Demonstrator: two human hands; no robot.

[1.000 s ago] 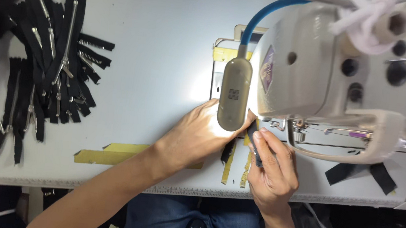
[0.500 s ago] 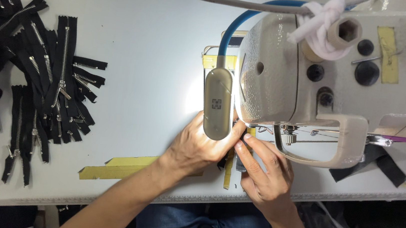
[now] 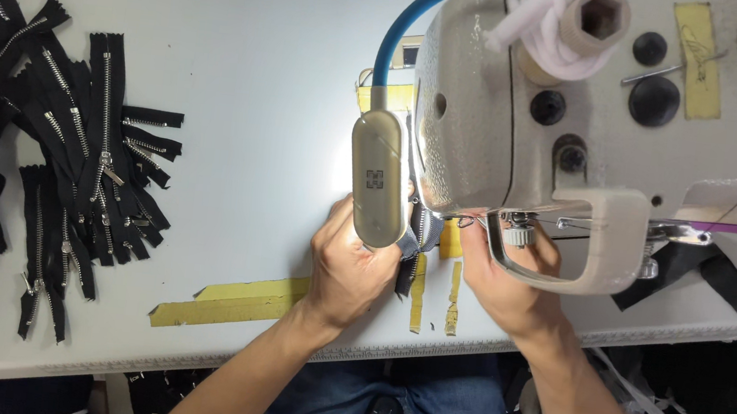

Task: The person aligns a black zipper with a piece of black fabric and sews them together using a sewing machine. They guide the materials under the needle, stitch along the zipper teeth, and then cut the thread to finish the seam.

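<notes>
While the lamp [image 3: 378, 179] glares beside the sewing machine [image 3: 525, 105], a worker's left hand [image 3: 349, 264] and right hand [image 3: 507, 281] press a black zipper piece [image 3: 412, 250] flat under its needle, each grip closed on it. Stitching seems underway; feeding onward calls for steady guidance.

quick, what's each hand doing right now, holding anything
Left hand: closed, grip on the black zipper piece under the lamp head.
Right hand: beside the sewing machine needle area, fingers hidden; grip cannot be told.
</notes>
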